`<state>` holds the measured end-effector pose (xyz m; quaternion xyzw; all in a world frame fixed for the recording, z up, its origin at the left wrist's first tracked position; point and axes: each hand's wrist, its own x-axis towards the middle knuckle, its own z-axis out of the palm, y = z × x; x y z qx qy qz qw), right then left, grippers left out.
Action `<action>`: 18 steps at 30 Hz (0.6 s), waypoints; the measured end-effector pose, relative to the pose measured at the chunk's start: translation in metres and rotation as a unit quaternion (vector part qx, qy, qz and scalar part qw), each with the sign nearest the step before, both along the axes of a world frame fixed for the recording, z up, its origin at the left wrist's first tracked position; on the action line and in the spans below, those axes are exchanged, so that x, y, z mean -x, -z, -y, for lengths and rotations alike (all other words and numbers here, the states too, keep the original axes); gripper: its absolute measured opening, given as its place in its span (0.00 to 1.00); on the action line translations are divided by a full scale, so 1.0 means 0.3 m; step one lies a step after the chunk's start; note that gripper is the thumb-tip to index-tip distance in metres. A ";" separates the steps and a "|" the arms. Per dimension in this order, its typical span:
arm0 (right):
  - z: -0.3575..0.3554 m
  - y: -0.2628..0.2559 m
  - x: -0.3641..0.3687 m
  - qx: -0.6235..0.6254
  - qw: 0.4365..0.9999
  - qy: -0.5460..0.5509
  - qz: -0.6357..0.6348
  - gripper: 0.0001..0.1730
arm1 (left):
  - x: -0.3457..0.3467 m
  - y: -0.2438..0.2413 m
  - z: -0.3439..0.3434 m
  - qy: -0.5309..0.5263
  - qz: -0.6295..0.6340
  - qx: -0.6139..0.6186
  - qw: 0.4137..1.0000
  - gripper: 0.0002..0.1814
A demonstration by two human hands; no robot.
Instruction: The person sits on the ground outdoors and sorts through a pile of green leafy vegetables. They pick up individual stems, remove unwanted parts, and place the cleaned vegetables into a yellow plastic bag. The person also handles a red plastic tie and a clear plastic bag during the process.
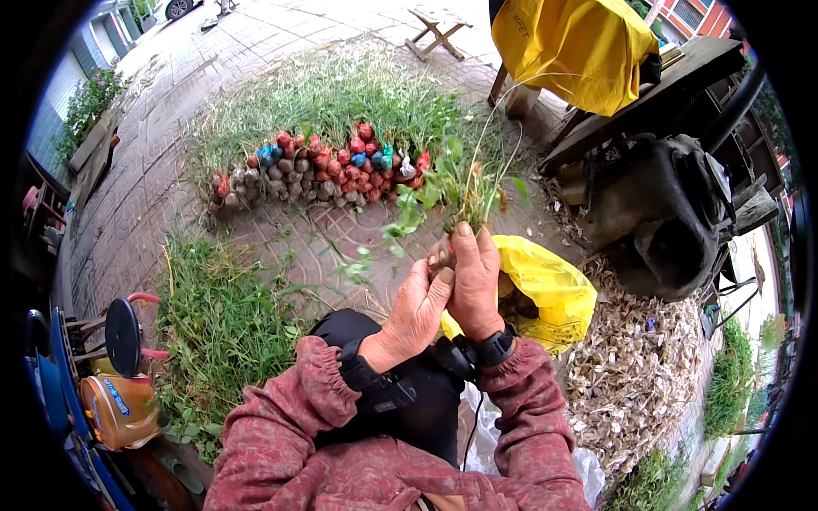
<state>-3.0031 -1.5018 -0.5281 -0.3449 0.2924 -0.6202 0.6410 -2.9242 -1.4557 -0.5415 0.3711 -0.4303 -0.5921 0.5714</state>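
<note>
My right hand [474, 274] grips the base of a bunch of leafy green plants [470, 185] with thin stalks rising above the fingers. Against it, my left hand [409, 313] closes around the bottom of the same bunch, thumb pressed near the right palm; a bit of red shows between the hands. Just right of them stands an open yellow plastic bag [549, 287] with dark, unclear contents. Ahead on the paving lie many plant bundles, their root ends wrapped in red, blue, green and white plastic [345, 169]. A heap of loose green plants [223, 332] lies at left.
At right are a pile of dry, pale husks or leaves [639, 377], a blackened stove-like vessel [658, 223] and a wooden table [696, 70] beside a yellow cloth [575, 51]. A wooden folding stool [438, 35] stands ahead. An orange bucket [118, 409] is at lower left.
</note>
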 end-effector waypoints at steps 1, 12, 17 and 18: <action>0.001 -0.005 0.006 -0.007 1.000 0.002 -0.002 0.10 | -0.016 -0.017 0.000 0.049 -0.027 -0.026 0.998 0.20; -0.006 -0.040 0.032 -0.052 0.998 0.005 0.016 0.09 | -0.032 -0.043 -0.013 0.074 -0.044 -0.122 0.989 0.19; 0.131 -0.002 0.157 -0.102 0.988 0.074 0.087 0.16 | -0.111 -0.072 -0.026 0.116 -0.039 -0.173 0.977 0.19; 0.148 0.004 0.191 -0.112 0.986 0.094 0.082 0.16 | -0.153 -0.086 -0.015 0.114 -0.053 -0.182 0.975 0.17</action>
